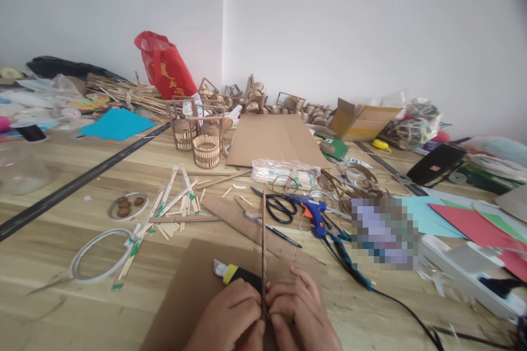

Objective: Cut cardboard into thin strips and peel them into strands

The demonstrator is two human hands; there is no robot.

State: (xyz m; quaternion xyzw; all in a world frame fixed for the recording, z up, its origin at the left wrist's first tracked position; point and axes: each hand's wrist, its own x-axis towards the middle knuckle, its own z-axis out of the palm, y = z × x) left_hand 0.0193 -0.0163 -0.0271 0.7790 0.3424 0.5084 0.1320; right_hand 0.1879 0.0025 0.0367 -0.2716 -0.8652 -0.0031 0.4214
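A thin brown cardboard strip points away from me, seen edge-on. My left hand pinches its near end from the left. From the right, my right hand grips the same end with bent fingers. Just beyond my left hand lies a black and yellow utility knife with its blade end to the left; whether my fingers touch it I cannot tell. Under both hands is a flat cardboard sheet. Past the strip lie a curved cardboard piece and a pen.
A blue glue gun, black scissors and pliers lie to the right, near a white power strip. Stick pieces and a white coil are left. Small baskets stand behind, beside a large cardboard sheet.
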